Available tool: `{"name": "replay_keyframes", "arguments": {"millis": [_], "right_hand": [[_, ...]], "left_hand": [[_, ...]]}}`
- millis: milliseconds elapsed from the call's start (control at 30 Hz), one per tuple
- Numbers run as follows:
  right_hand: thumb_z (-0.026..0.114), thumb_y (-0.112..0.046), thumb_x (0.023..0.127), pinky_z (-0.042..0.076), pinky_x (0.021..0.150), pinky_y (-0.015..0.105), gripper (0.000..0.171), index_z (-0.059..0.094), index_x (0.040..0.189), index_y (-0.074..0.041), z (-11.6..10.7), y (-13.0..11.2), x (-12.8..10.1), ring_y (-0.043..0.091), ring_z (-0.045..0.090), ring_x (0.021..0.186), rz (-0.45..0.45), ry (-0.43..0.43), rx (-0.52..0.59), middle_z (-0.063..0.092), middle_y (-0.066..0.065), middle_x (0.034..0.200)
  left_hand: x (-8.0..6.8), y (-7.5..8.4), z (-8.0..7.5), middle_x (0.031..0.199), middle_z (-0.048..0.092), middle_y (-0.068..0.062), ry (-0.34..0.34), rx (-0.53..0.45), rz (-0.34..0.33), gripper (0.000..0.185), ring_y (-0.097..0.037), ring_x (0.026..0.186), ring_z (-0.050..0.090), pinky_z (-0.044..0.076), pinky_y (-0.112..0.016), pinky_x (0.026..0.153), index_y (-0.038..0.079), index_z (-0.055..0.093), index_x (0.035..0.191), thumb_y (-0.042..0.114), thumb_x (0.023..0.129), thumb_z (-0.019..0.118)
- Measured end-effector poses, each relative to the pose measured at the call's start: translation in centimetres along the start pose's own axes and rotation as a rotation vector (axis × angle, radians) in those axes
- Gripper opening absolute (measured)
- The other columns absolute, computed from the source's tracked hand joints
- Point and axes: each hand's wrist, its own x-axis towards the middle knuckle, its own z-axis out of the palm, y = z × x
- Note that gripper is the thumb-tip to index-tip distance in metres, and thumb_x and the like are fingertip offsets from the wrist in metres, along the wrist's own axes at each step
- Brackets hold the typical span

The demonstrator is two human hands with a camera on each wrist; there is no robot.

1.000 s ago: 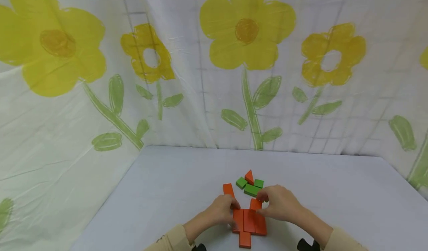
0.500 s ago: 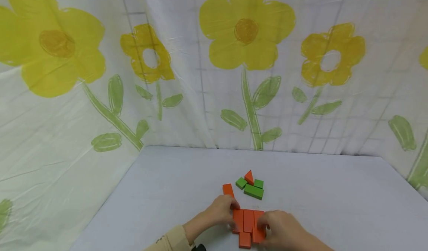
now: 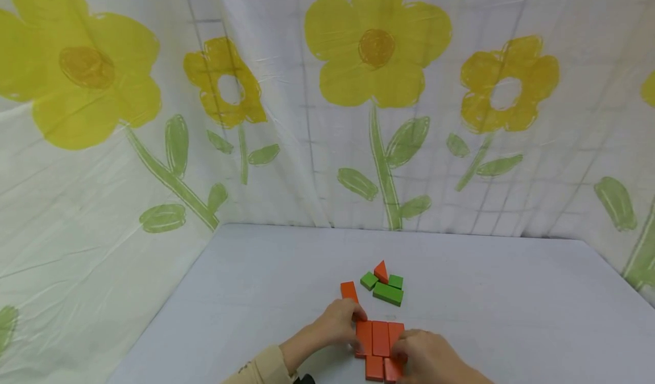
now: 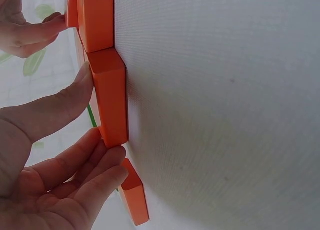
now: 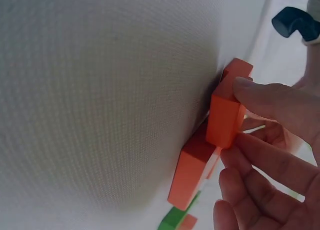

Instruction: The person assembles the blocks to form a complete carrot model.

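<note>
Three long red-orange blocks stand side by side before me, with a short red-orange block (image 3: pixel 374 368) against their near end. My left hand (image 3: pixel 335 321) holds the left long block (image 4: pixel 111 100), thumb at one end and fingertips at the other. My right hand (image 3: pixel 430 356) pinches another short red-orange block (image 5: pixel 225 117) between thumb and fingers. That block is beside the first short one, at the near end of the right long block (image 5: pixel 187 175). The right hand covers part of this long block in the head view.
Beyond the row lie a green rectangular block (image 3: pixel 388 294), two small green blocks, one a cube (image 3: pixel 369 280), and a red-orange triangle (image 3: pixel 381 272). Another red-orange block (image 3: pixel 349 291) sits past my left hand. A flowered curtain (image 3: pixel 327 145) hangs behind the white table (image 3: pixel 276 270).
My right hand has carried the short block from the far end of the right long block toward me, down to its near end. My left hand has stayed in place.
</note>
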Motion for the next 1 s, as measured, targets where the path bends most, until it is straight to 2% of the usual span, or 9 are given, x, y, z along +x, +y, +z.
{"name": "replay_keyframes", "arguments": {"millis": [167,433,633,733,867,1000], "right_hand": [[0.083,-0.042,0.074,0.047,0.065,0.023,0.038,0.075,0.091,-0.010,0.2,0.0,0.2,0.000,0.046,0.067,0.018,-0.015,0.007,0.055,-0.017,0.075],[0.084,-0.027,0.072,0.044,0.062,0.023,0.026,0.073,0.088,-0.010,0.4,0.2,0.3,0.001,0.043,0.067,-0.009,-0.008,-0.043,0.052,-0.017,0.074],[0.084,-0.025,0.073,0.045,0.063,0.023,0.024,0.073,0.088,-0.011,0.2,0.1,0.4,0.000,0.044,0.067,-0.003,-0.015,-0.029,0.053,-0.018,0.075],[0.083,-0.022,0.073,0.045,0.062,0.023,0.021,0.073,0.087,-0.011,-0.2,0.1,0.4,0.000,0.045,0.067,-0.034,0.009,-0.014,0.055,-0.017,0.076],[0.082,-0.021,0.075,0.045,0.059,0.022,0.017,0.073,0.086,-0.012,-1.3,-0.1,1.0,0.001,0.047,0.066,-0.070,0.094,-0.035,0.058,-0.015,0.075],[0.080,-0.018,0.077,0.044,0.056,0.022,0.014,0.072,0.085,-0.010,-2.7,-0.1,2.1,0.006,0.052,0.066,-0.048,0.155,-0.051,0.061,-0.010,0.074]], "left_hand": [[0.0,0.0,0.0,0.083,0.062,0.004,-0.014,-0.009,-0.019,0.039,-0.005,0.075,0.049,0.045,-0.022,0.072,0.002,0.072,0.096,0.004,0.062,0.090],[-0.1,0.0,0.0,0.085,0.058,0.005,-0.013,0.000,-0.023,0.039,-0.004,0.076,0.048,0.044,-0.022,0.072,0.003,0.072,0.096,0.005,0.062,0.090],[0.0,0.1,-0.1,0.084,0.059,0.005,-0.014,0.003,-0.023,0.038,-0.004,0.076,0.048,0.044,-0.021,0.072,0.002,0.072,0.096,0.006,0.063,0.090],[-0.1,0.1,-0.1,0.084,0.059,0.005,-0.011,0.008,-0.020,0.038,-0.004,0.076,0.048,0.044,-0.021,0.072,0.002,0.072,0.096,0.006,0.063,0.090],[-0.1,0.1,-0.1,0.084,0.059,0.005,-0.007,0.004,-0.017,0.038,-0.004,0.076,0.048,0.045,-0.021,0.072,0.002,0.072,0.096,0.006,0.062,0.090],[-0.1,0.1,-0.1,0.085,0.059,0.005,-0.009,-0.006,-0.023,0.038,-0.004,0.077,0.049,0.045,-0.022,0.073,0.002,0.072,0.096,0.006,0.063,0.090]]}}
